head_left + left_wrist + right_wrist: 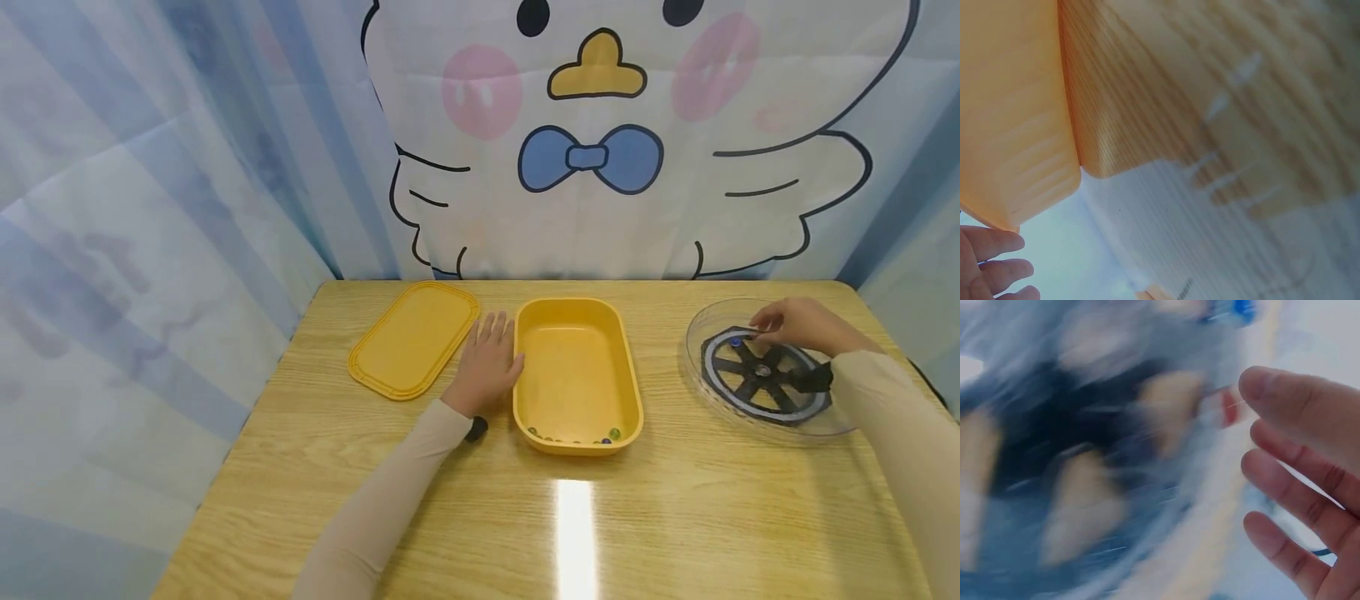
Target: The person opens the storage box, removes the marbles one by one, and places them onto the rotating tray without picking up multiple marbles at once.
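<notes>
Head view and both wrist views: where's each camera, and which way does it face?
Head: worn on the head, faces forward and down at the wooden table, yellow rectangular plastic tub and clear round dish; left hand, right hand and beige sleeves show.
Left wrist: on that wrist, faces along the tub's outer wall; left fingers show.
Right wrist: on that wrist, faces the dish and blurred black spoked disc; right fingers show.
Shared: head and left wrist, the tub; head and right wrist, the disc.

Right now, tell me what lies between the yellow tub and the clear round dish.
Only bare table lies between the tub and the dish; the head view shows this.
</notes>
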A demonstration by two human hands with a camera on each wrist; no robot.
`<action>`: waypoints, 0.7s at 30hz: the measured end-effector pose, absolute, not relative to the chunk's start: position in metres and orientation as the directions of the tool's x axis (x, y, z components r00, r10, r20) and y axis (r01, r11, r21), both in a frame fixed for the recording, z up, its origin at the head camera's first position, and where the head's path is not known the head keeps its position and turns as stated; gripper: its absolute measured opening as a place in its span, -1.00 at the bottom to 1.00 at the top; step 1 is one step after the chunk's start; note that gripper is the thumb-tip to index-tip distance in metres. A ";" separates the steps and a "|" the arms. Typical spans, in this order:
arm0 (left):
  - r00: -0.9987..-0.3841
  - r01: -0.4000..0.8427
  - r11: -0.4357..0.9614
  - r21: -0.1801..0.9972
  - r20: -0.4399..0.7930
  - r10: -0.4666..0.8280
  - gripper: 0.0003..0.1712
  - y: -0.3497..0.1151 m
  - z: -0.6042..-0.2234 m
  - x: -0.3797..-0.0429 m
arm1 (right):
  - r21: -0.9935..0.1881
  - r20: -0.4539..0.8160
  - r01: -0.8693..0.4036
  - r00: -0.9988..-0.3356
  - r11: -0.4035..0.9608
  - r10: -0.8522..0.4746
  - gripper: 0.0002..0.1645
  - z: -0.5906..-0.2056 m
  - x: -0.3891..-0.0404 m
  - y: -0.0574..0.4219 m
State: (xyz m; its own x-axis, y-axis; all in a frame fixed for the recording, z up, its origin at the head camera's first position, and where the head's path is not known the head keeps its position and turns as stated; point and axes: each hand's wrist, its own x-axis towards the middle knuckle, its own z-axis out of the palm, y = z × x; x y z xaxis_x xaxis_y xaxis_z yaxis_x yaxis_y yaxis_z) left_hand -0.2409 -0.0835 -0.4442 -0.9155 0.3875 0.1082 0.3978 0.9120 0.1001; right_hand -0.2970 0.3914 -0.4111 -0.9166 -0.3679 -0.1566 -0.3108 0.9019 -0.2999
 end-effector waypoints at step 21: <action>-0.923 0.384 0.920 0.081 0.071 0.379 -0.31 -0.082 -0.444 -0.243 | -0.379 -0.023 -0.855 -0.374 0.355 -0.927 -0.76 -0.359 -0.247 0.140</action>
